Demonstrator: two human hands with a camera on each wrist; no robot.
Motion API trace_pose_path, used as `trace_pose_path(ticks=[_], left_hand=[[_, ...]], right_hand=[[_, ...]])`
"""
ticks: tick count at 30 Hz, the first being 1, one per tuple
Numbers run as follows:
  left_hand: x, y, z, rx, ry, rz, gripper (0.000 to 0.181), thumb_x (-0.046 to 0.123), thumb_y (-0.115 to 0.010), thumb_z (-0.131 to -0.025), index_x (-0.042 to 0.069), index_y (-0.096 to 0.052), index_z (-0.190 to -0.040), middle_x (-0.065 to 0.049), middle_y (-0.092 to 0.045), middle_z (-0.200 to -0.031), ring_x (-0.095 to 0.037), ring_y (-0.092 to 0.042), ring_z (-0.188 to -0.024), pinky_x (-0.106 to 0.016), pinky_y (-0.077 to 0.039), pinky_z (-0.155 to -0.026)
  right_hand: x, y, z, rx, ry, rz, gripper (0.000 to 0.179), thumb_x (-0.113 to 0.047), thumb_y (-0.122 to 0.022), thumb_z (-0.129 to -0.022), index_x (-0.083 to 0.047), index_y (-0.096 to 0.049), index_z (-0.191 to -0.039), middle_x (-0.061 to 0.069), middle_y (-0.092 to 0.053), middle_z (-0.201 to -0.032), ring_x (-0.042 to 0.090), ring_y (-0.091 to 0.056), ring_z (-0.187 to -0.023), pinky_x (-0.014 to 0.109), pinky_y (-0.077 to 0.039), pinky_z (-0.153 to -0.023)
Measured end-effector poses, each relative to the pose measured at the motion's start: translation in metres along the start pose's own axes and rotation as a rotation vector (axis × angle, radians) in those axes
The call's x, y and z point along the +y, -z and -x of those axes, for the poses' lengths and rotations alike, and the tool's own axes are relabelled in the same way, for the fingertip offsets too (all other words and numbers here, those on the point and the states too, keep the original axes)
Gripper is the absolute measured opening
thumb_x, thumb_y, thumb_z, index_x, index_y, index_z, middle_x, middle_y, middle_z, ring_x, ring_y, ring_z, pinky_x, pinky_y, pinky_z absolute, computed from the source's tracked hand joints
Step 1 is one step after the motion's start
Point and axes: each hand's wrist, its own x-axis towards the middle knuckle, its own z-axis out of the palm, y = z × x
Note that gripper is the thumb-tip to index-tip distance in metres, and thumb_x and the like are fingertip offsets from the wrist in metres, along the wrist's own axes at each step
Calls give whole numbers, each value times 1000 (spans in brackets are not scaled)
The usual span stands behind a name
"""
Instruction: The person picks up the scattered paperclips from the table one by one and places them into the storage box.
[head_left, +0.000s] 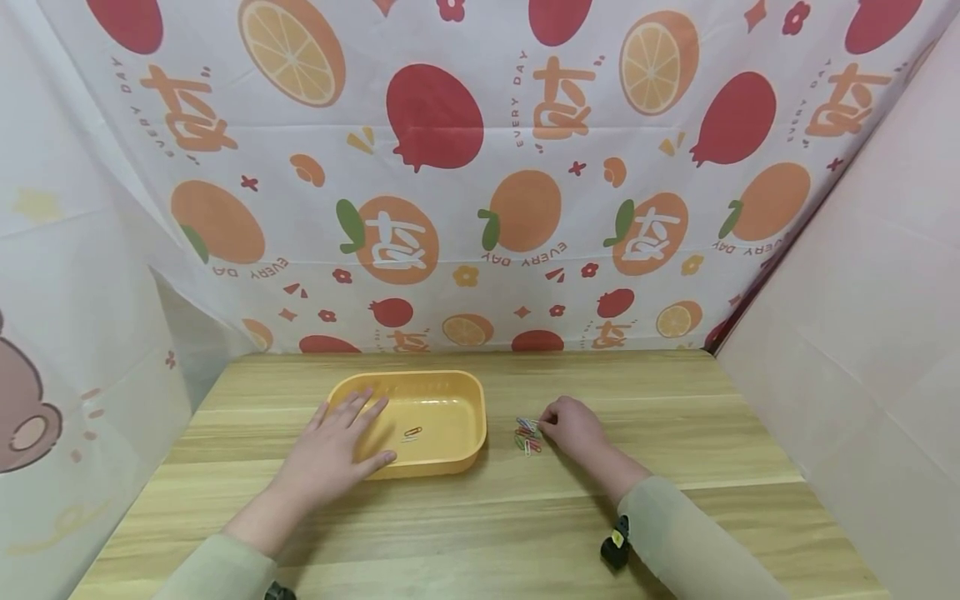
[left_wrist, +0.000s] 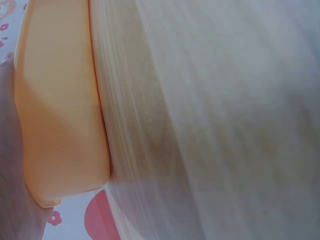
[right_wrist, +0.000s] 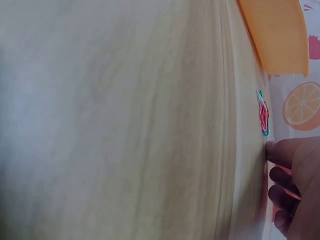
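Note:
A yellow plastic tray (head_left: 450, 467) stands on the table, with a few paper clips (head_left: 412, 432) on its floor. Spread over the tray's left side, my left hand (head_left: 330, 454) rests on its rim with fingers straight and thumb by the front edge. To the right of the tray lies a small heap of coloured paper clips (head_left: 528, 445). My right hand (head_left: 576, 429) is at the heap's right edge, fingers curled, thumb and fingertip pinching a pale paper clip there. In the right wrist view, the thumb's tip is beside the heap (right_wrist: 264, 117); the other fingers are bent.
The wood-grain table (head_left: 480, 542) meets a fruit-printed cloth (head_left: 480, 275) at its back edge. Pale cloth walls stand on the left (head_left: 75, 250) and the right (head_left: 862, 333).

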Motion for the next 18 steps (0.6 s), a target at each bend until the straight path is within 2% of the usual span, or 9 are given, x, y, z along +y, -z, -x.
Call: trace_pose_path(ticks=[3,13,18], left_hand=[[-1,0,0,-3,-1,-2,85,68,-56,-90,18,-34,-156,-11,-27,-161,-36,-23,-148,-62,-9,-118],[-1,1,-1,-3,-2,-3,85,65,-58,-90,18,-33,-156,-12,-27,-161,-36,-23,-148,-61,-9,-118],[-2,1,0,0,-5,-4,86,71,-52,-89,17,-35,-155,-12,-28,-161,-36,-24,-147,-61,-9,-118]], right_hand=[[2,0,0,10,33,13,9,-22,-77,-87,-17,-75,-80,-6,-59,-81,12,-58,-77,35,-52,-75],[9,-3,-1,40,67,20,10,-28,-77,-87,-19,-77,-82,-8,-60,-79,11,-58,-76,35,-52,-73],[11,-2,1,62,63,-11,10,-29,-77,-88,-19,-78,-83,-8,-61,-80,12,-60,-78,35,-53,-76]])
